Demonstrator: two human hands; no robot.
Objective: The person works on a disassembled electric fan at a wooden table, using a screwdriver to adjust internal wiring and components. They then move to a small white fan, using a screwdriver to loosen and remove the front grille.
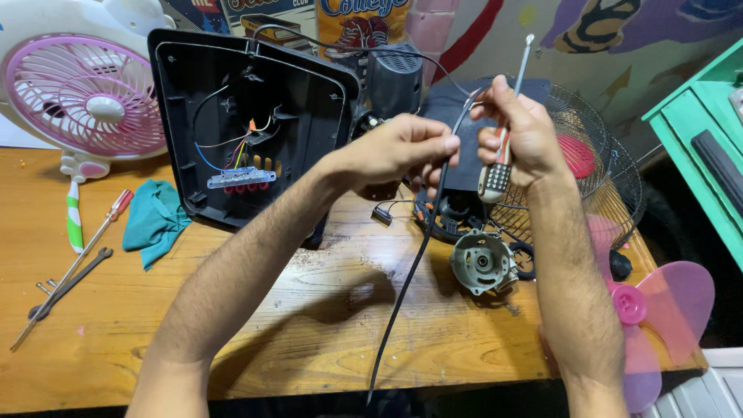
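Both hands are raised above the middle of the wooden tabletop (325, 325). The left hand (402, 147) is closed, pinching a black cable (414, 263) between thumb and fingers. The right hand (518, 131), just beside it, is clamped around a screwdriver (501, 147) with a checkered grip, shaft pointing up and far; its fingertips also touch the upper part of the cable. From the hands the cable hangs down toward the near edge of the tabletop; its upper end arcs left to the top of a black plastic housing (302, 101).

The housing stands tilted at the far left-centre, open side facing the camera, showing coloured wires (236, 151) and a pale switch strip (241, 178). Left of it stands a white and pink fan (85, 101). On the near left of the tabletop lie a teal cloth (155, 220), a red-handled screwdriver (81, 255) and a dark wrench (68, 284), well apart from the hands.

Below and behind the right hand lie a grey motor (481, 262) and a black round part (445, 220). A wire fan guard (604, 170) leans at the far right, and a pink fan blade (658, 310) overhangs the right edge. A green cabinet (696, 124) stands further right. The forearms cover part of the tabletop in the centre.
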